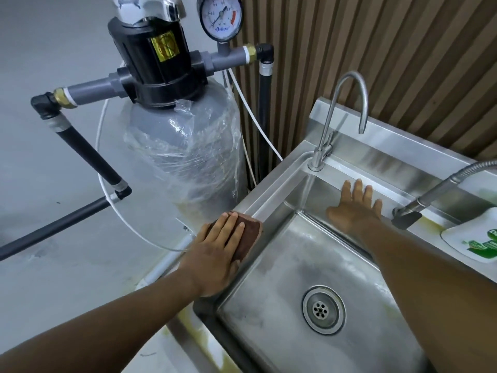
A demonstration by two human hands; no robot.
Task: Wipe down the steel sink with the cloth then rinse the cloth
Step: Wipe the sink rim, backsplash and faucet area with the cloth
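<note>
The steel sink [269, 313] fills the near right of the view, its basin dull and streaked, with a round drain [323, 309] in the floor of the basin; yellowish stains mark the rim at the sink's near left corner. On the sink's left rim lies the brown cloth [248, 238], pressed flat under the left hand [215, 257], whose fingers are stretched out over it rather than curled around it; the cloth's far edge shows past the fingertips. Across the basin, the right hand [355, 208] rests open and flat on the sink's back wall, fingers spread, holding nothing. Right of that hand a spray hose [430, 195] hangs over the sink's back ledge; a white and green packet [473, 238] lies on the ledge beyond it. At the sink's far left corner stands a curved tap [347, 103]. Left of the sink, on a grey floor, stands a grey tank [185, 152] wrapped in clear plastic, with a pressure gauge [221, 16] above it; behind the sink runs a brown slatted wall [390, 49].
</note>
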